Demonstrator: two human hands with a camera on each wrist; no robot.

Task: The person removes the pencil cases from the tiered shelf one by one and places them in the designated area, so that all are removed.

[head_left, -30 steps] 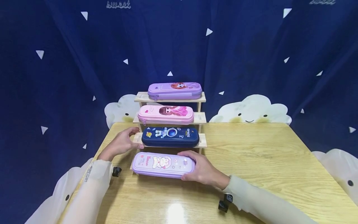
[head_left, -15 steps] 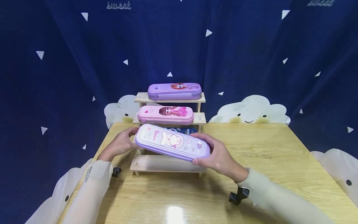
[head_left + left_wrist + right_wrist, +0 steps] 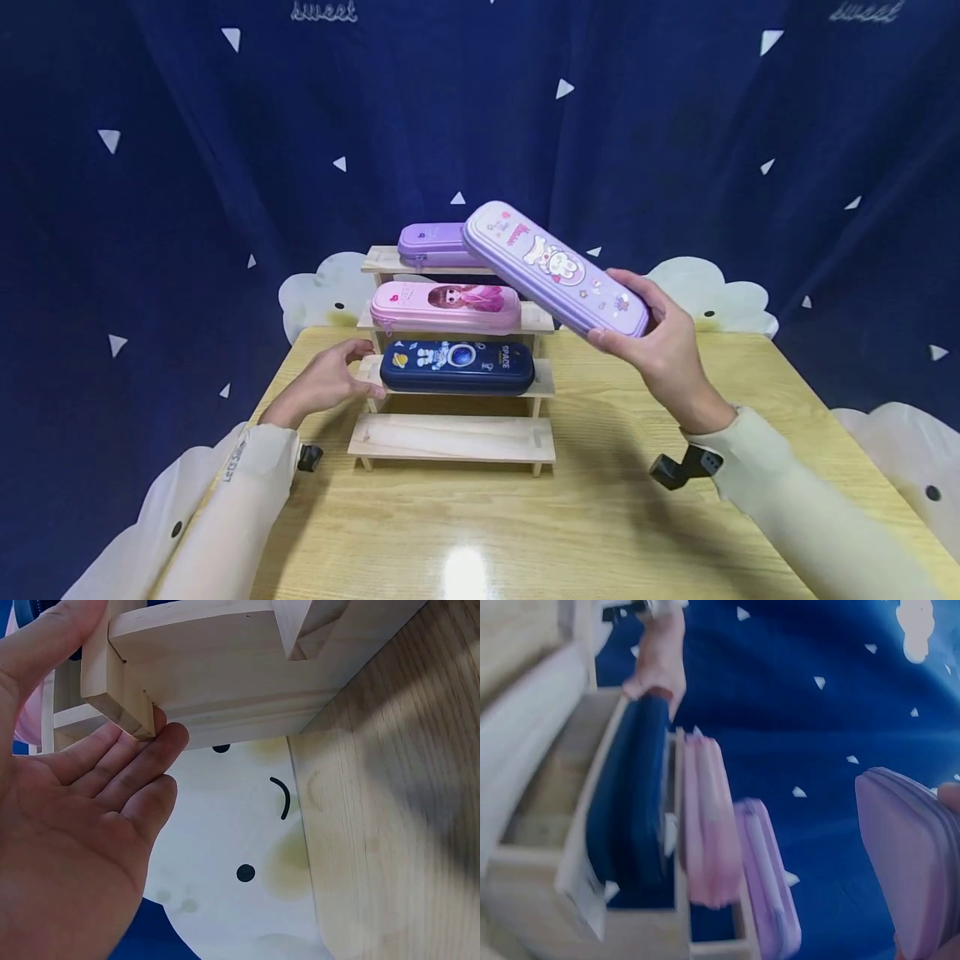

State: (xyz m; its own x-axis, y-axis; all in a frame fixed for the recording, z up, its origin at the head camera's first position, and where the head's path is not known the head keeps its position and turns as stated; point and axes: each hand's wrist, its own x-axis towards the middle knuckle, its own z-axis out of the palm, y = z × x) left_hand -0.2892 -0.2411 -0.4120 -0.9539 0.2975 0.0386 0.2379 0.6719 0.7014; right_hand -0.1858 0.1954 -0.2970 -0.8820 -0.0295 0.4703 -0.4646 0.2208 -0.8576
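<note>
In the right hand (image 3: 669, 360) tilts a closed lilac case (image 3: 557, 268).

Wooden rack (image 3: 452, 437) with three cases (image 3: 446, 309).

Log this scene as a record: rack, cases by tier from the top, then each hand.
Rack: pale wooden four-tier stepped rack
Top tier: purple rounded-oblong zip case, partly hidden
Second tier: pink rounded-oblong girl-print case
Third tier: dark-blue rounded-oblong space-print case
Right hand: grips lilac rounded-oblong rabbit-print case, slanted, off the rack
Left hand: holds third tier's left end
</note>
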